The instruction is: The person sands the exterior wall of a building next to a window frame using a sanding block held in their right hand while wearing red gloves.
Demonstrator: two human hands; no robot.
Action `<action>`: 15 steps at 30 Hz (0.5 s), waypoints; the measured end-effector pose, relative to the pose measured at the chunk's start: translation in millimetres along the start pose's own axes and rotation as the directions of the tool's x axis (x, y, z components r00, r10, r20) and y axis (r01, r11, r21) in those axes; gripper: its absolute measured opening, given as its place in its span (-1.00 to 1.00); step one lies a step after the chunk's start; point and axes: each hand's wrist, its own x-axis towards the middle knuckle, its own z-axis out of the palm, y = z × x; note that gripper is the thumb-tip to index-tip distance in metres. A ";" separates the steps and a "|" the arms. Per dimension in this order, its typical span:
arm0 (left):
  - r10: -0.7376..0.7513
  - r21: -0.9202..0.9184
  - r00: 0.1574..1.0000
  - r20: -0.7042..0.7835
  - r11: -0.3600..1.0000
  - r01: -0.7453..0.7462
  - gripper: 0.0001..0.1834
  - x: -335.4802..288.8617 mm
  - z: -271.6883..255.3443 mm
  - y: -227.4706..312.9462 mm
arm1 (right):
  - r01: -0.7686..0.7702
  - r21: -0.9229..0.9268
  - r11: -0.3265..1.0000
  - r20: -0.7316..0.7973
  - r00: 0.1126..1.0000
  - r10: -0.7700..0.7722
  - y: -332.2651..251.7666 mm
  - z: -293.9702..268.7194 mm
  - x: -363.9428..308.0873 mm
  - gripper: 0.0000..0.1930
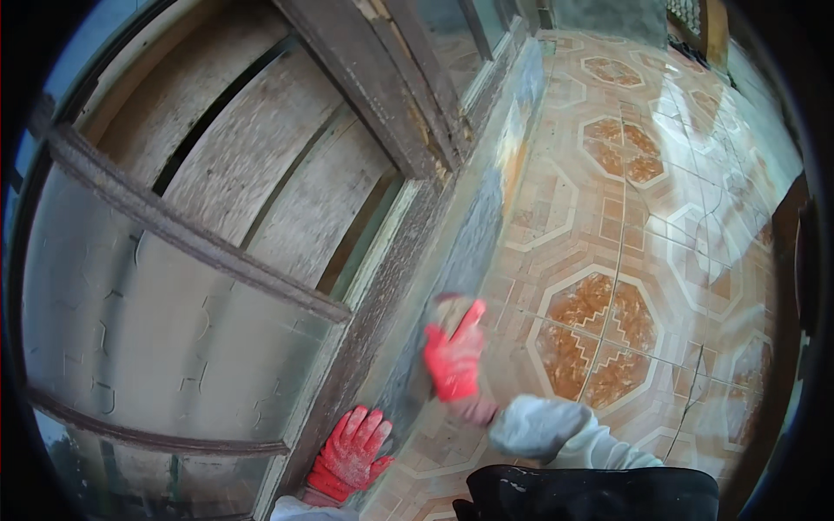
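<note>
I'm looking down along a weathered wooden window frame (382, 286) with clouded, cracked panes (156, 339), and a patterned tile floor (608, 321) runs off to the right. My left hand (352, 451) in its red glove lies flat, fingers spread open, pressed against the grey strip of wall (469, 252) just below the frame — nothing gripped there. My right hand (453, 358), also red-gloved, is blurred, raised against the same grey strip a little higher up; it is wrapped around a small brownish pad (453, 314) that touches the wall, though what kind of pad I cannot tell. A grey sleeve (556, 430) trails behind that hand — dark clothing (591, 495) fills the bottom edge.
</note>
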 end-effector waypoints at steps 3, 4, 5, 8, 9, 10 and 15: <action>-0.003 -0.053 0.999 -0.044 0.999 0.001 -0.35 1.6 6.8 4.0 | 0.034 -0.025 0.999 0.213 0.977 -0.028 -10.1 -28.9 -45.9 -0.10; 0.010 -0.053 0.998 -0.064 0.998 -0.014 -0.35 1.4 5.1 5.0 | 0.048 -0.030 0.998 0.194 0.980 -0.041 -5.4 -24.3 -30.9 -0.10; -0.005 -0.037 0.997 -0.077 0.999 0.002 -0.32 7.1 6.8 10.4 | 0.183 -0.092 0.979 0.038 0.983 -0.180 10.4 -20.9 -2.7 -0.18; -0.015 -0.015 0.982 -0.190 1.000 0.012 -0.30 21.0 20.0 19.0 | 0.025 -0.228 0.973 -0.063 0.997 -0.041 18.1 -34.5 107.0 -0.40; -0.053 0.012 0.970 -0.239 0.998 0.057 -0.31 17.1 23.1 17.3 | 0.040 -0.246 0.968 -0.101 0.993 -0.067 -1.1 -42.8 122.8 -0.40; -0.053 0.037 0.966 -0.251 0.997 0.064 -0.27 8.3 24.7 12.4 | 0.048 -0.187 0.981 -0.077 0.995 -0.063 -26.3 -45.9 130.5 -0.43; -0.071 -0.083 0.957 -0.282 0.995 0.050 -0.26 -0.7 12.4 15.8 | 0.442 -0.247 0.862 0.078 0.896 -0.437 -63.9 -47.1 87.2 -0.45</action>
